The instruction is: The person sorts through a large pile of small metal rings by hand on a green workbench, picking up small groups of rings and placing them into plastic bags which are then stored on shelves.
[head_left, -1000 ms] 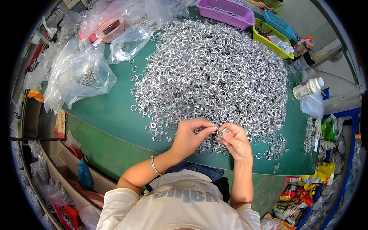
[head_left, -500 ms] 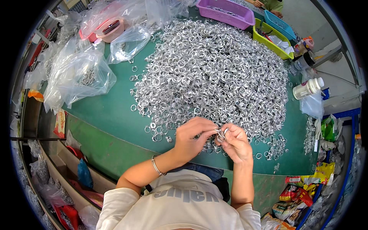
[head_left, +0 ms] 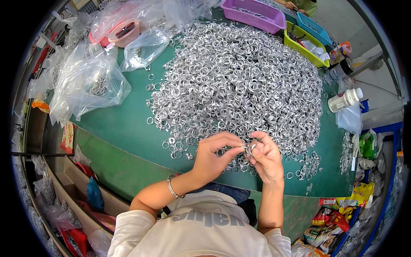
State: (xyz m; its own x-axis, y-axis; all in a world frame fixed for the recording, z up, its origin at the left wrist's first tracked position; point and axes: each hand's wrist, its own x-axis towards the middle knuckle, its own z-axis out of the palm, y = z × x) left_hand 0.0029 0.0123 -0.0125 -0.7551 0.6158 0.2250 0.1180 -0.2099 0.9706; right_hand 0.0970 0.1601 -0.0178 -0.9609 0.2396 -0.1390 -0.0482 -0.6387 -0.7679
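Observation:
A large heap of silver metal rings [head_left: 239, 81] covers the middle of the green table [head_left: 132, 124]. At the heap's near edge, my left hand [head_left: 218, 155] pinches a silver ring [head_left: 244, 147] between thumb and fingers. Close beside it, my right hand [head_left: 267, 158] is closed on another silver ring [head_left: 253, 147], its index finger raised a little. The two rings are close together between my fingertips; whether they touch I cannot tell. A few more rings may sit in the right fingers, partly hidden.
Clear plastic bags [head_left: 90, 85] lie at the left, near a pink basket [head_left: 125, 35]. Purple [head_left: 257, 19], green [head_left: 306, 47] and blue trays [head_left: 314, 28] line the far side. A white bottle [head_left: 345, 100] lies at right. Another person's hands [head_left: 291, 5] show at the far edge.
My right index finger has lifted away from the ring, and the right hand has shifted slightly right. The left hand keeps its pinch, almost in the same place.

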